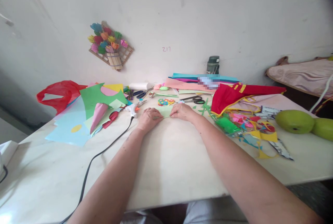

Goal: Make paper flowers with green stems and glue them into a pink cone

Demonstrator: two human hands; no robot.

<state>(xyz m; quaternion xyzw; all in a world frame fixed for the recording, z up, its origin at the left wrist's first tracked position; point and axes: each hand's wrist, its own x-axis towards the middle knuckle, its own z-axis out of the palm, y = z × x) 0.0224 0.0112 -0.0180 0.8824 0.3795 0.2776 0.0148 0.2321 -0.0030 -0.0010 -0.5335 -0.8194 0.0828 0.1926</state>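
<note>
A small piece of light green paper [165,113] lies on the table between my two hands. My left hand [150,119] has its fingers bent and pressed together at the paper's left end. At the opposite end, the fingertips of my right hand [181,112] pinch the paper's edge. Just beyond it are colourful paper flower cutouts [165,102] in blue, yellow and red. A white glue gun [131,110] with a black cord rests left of my left hand. Dark-handled scissors [194,99] lie past my right hand, near green paper scraps [207,108].
Coloured sheets and a pink paper cone [98,117] lie left, near a red plastic bag [61,95]. Right are a red cloth [240,96], a green packet [228,126], paper scraps and green fruits [294,121]. A bottle [213,65] stands by the wall. The cord [91,163] crosses the table's left side.
</note>
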